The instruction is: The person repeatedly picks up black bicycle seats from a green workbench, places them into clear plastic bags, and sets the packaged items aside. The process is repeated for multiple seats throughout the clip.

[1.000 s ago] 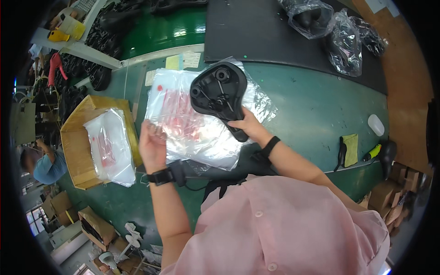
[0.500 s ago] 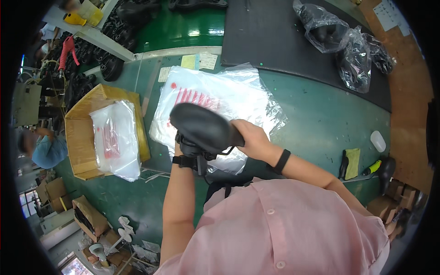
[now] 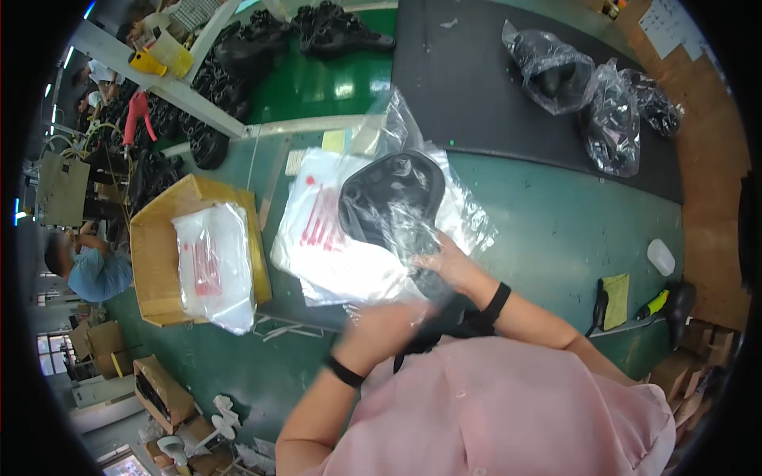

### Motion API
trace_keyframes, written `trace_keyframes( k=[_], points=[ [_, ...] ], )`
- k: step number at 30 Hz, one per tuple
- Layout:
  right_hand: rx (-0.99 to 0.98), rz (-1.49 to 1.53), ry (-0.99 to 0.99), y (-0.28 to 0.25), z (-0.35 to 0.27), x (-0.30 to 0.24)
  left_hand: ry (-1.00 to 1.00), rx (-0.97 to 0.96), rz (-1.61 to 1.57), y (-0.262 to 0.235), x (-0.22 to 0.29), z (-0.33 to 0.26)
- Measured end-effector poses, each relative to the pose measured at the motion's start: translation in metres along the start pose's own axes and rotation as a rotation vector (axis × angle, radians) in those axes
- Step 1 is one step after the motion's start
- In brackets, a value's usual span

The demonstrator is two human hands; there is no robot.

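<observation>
A black bicycle saddle (image 3: 389, 198) is inside a clear plastic bag (image 3: 393, 131), above a stack of clear bags with red print (image 3: 305, 262). Its wide end points away from me and its hollow underside faces up. My right hand (image 3: 451, 266) grips the saddle's narrow end through the film, on the right side. Close to my body, my left hand (image 3: 389, 327) is at the near end of the bag, smeared by motion, and its fingers cannot be made out.
A cardboard box (image 3: 155, 274) holding more printed bags (image 3: 210, 266) stands at the left. Bagged saddles (image 3: 611, 119) lie on a black mat (image 3: 476, 79) at the far right. A green cloth (image 3: 614, 301) is near the right edge; a person (image 3: 99, 274) sits beyond the box.
The saddle, bare and top side up before, is now inside a clear bag with its underside up. My left hand has come off the saddle's underside and moved nearer my body.
</observation>
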State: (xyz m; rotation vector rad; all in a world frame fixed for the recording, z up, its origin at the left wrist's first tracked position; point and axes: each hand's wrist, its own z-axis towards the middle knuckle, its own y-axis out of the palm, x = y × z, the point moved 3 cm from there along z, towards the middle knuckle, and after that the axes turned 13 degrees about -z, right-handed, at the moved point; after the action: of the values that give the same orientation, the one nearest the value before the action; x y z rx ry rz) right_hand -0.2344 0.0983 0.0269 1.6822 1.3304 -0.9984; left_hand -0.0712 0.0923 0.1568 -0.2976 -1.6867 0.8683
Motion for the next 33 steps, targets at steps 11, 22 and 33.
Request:
trace_keyframes(
  k=[11, 22, 33],
  points=[
    [0.345, 0.276, -0.172, -0.183, 0.126, -0.136, -0.145, 0.311, -0.162, 0.023, -0.065, 0.063],
    [0.756, -1.508, -0.587, -0.112, 0.498, -0.219, -0.169, 0.373, -0.308, 0.054, -0.195, 0.029],
    [-0.101, -0.499, 0.046, -0.077, 0.459, -0.205, -0.641, 0.173, -0.849, 0.036, -0.208, 0.026]
  ],
)
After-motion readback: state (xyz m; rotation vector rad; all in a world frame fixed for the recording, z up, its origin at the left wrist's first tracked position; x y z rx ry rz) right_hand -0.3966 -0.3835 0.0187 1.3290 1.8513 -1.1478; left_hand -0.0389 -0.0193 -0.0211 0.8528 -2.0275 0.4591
